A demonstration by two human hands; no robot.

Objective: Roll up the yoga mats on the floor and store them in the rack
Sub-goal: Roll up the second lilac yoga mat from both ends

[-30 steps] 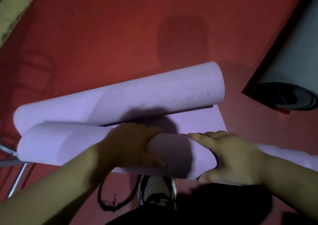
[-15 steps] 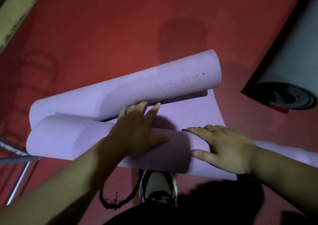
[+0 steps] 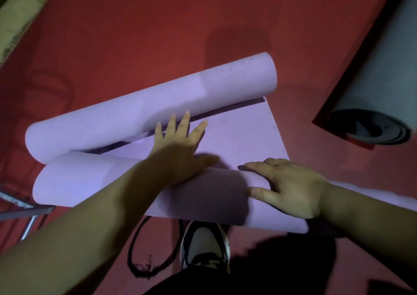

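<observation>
Left hand (image 3: 180, 150): we spread it flat, fingers apart, over the lilac foam yoga mat (image 3: 237, 136), pinning the roll.
Right hand (image 3: 291, 186): open, palm down beside it, steadying.

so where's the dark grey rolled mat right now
In the head view the dark grey rolled foam mat lies on the red floor at the far right, apart from the lilac foam mat under both hands.
</observation>
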